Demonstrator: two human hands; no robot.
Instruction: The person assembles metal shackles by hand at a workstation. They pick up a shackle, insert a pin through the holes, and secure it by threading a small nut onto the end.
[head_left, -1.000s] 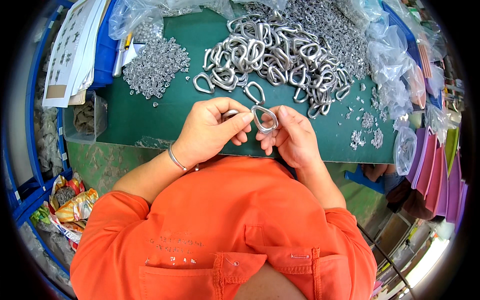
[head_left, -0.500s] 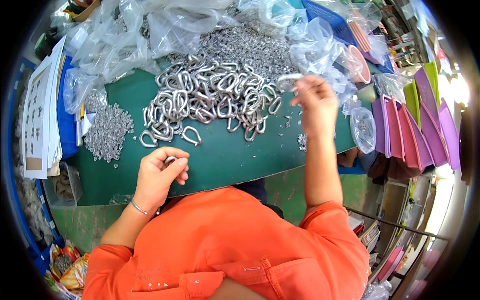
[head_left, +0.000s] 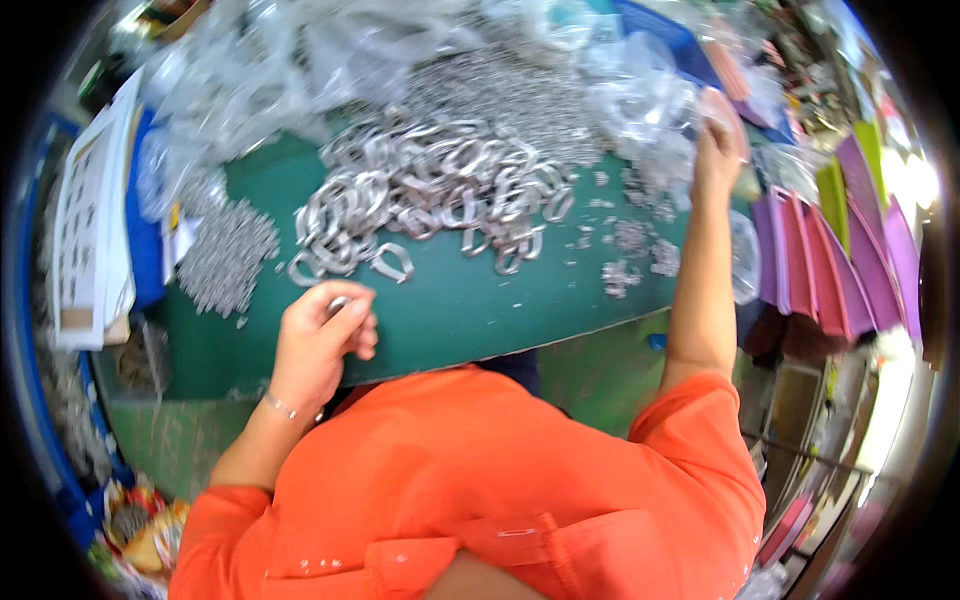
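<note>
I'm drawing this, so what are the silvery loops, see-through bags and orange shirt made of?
Silvery loops: probably metal, smooth and shiny, because they're grey with bright highlights; coated plastic is possible. See-through bags: likely thin, glossy plastic film, since they crumple and shine. Orange shirt: matt cloth, judging by its soft folds and seams; I can't tell the fibre.

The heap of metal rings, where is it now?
In the head view, the heap lies in the upper middle, on the green table, beyond the left hand, right of a pile of small pieces.
</note>
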